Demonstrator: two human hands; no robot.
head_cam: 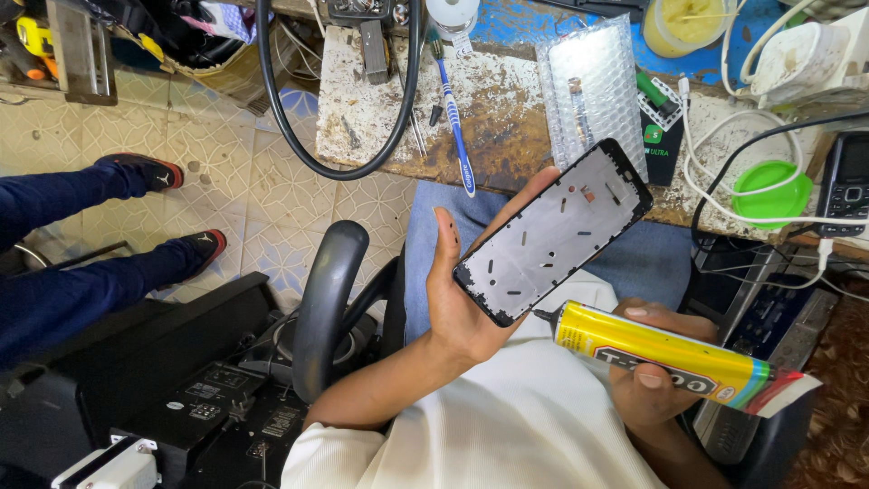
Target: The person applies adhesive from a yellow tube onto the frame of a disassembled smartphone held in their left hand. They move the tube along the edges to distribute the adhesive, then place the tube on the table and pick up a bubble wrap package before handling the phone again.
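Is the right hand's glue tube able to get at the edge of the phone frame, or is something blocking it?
Probably yes. The right hand holds the yellow glue tube with its black nozzle right at the lower edge of the phone frame, which the left hand cradles face up. Nothing lies between them.

Glue tube [674,358] right of phone frame [552,233] (nozzle touching edge); workbench [380,109] behind.

One head-worn view, looking steeply down from close above the left hand [462,299], counter [507,136] just beyond it.
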